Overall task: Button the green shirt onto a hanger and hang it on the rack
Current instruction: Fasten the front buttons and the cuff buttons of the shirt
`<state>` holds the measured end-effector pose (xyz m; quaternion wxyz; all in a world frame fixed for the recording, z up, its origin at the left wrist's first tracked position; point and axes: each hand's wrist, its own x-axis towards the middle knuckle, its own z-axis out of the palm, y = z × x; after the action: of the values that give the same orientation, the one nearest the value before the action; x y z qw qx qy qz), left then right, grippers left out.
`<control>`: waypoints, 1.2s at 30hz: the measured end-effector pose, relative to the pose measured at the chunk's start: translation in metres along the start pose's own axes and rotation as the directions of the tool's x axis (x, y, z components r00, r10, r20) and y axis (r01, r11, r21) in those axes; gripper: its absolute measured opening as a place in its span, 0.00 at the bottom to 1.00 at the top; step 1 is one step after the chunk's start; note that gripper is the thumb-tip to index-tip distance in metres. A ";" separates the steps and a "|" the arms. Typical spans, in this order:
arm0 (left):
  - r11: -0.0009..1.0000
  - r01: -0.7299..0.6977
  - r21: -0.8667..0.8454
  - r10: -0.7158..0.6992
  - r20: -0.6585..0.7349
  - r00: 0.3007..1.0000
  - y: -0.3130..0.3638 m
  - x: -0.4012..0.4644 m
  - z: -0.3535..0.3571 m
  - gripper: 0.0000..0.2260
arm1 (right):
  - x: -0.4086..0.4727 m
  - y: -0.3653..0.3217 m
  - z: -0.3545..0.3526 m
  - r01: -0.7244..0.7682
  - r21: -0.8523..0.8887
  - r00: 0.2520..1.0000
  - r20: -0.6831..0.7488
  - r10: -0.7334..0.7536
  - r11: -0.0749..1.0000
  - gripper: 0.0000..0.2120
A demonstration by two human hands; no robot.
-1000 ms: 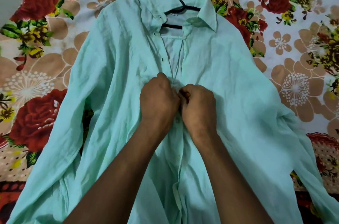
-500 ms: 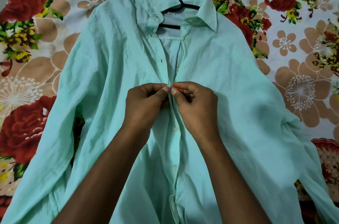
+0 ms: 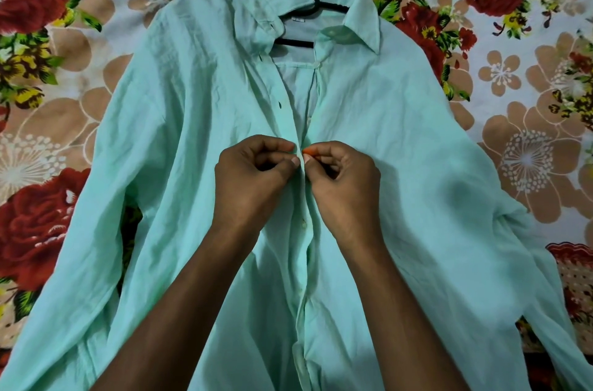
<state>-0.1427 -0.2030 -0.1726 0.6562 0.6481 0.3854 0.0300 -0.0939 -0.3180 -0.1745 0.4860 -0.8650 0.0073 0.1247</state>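
Both hands (image 3: 298,179) shifted up placket (image 3: 303,230), now pinching.

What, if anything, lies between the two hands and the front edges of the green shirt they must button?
Nothing visible does. The left hand and right hand already pinch the green shirt at its front opening, with no object in between. The black hanger sits inside the collar, well above them.

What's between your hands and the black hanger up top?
In the head view, only the green shirt: its open front gap above the hands, unfastened, up to the black hanger.
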 end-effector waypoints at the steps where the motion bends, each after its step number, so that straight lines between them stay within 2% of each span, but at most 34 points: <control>1: 1.000 0.012 -0.012 -0.012 0.007 1.000 0.001 0.001 0.000 0.07 | 0.001 0.000 -0.001 0.002 -0.004 1.000 0.019 -0.002 1.000 0.03; 6: 0.998 0.060 0.009 -0.060 0.004 0.998 0.000 0.008 -0.001 0.11 | 0.003 0.001 -0.006 0.007 -0.001 0.991 0.133 -0.007 1.000 0.05; 10: 0.988 0.107 -0.114 -0.103 0.043 0.994 -0.002 0.004 -0.001 0.12 | 0.006 0.005 -0.004 -0.032 -0.003 0.996 0.084 0.032 0.999 0.04; 12: 0.964 0.165 -0.210 -0.157 0.052 0.986 0.000 0.004 -0.001 0.11 | 0.007 0.005 -0.001 -0.040 -0.047 0.997 0.059 0.042 0.998 0.04; 14: 0.956 0.194 -0.220 -0.187 0.056 0.981 0.000 0.005 -0.001 0.10 | 0.006 0.005 0.002 -0.016 -0.122 0.997 0.067 0.024 0.992 0.03; 17: 0.995 0.071 0.070 -0.072 0.018 0.997 -0.001 0.011 0.002 0.08 | 0.010 0.003 0.001 0.031 -0.277 0.999 0.046 -0.019 0.960 0.05; 19: 0.954 -0.094 0.285 0.108 -0.034 0.994 0.005 0.013 0.007 0.05 | 0.019 -0.001 -0.001 0.068 -0.304 0.996 -0.028 -0.080 0.950 0.06; 20: 0.922 -0.163 0.351 0.197 -0.063 0.978 0.011 0.015 0.011 0.03 | 0.026 -0.004 0.000 0.103 -0.294 0.990 -0.064 -0.127 0.950 0.06; 22: 0.872 -0.245 0.424 0.316 -0.105 0.943 0.021 0.026 0.017 0.06 | 0.041 -0.010 0.005 0.173 -0.285 0.973 -0.097 -0.209 0.943 0.03; 24: 0.827 -0.254 0.501 0.358 -0.121 0.926 0.024 0.043 0.023 0.11 | 0.055 -0.013 0.014 0.194 -0.349 0.973 -0.051 -0.226 0.917 0.04; 26: 0.761 -0.195 0.619 0.326 -0.105 0.939 0.023 0.057 0.026 0.13 | 0.062 -0.011 0.023 0.174 -0.471 0.980 -0.003 -0.199 0.865 0.06; 29: 0.677 -0.148 0.721 0.298 -0.085 0.951 0.026 0.061 0.028 0.07 | 0.063 -0.010 0.028 0.133 -0.561 0.987 -0.003 -0.163 0.817 0.05; 31: 0.686 -0.159 0.710 0.301 -0.079 0.950 0.029 0.062 0.023 0.05 | 0.062 -0.013 0.026 0.138 -0.577 0.984 -0.010 -0.176 0.805 0.06; 33: 0.778 -0.138 0.613 0.259 -0.112 0.959 0.032 0.067 0.013 0.06 | 0.062 -0.018 0.024 0.126 -0.527 0.983 -0.049 -0.178 0.841 0.06; 36: 0.982 -0.032 0.186 0.055 -0.117 0.992 0.038 0.067 0.002 0.07 | 0.058 -0.026 0.017 0.135 -0.343 0.971 -0.143 -0.194 0.930 0.04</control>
<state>-0.0774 -0.1625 -0.1708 0.5680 0.7111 0.4116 0.0480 -0.0374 -0.2832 -0.1742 0.3403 -0.9393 -0.0439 0.0066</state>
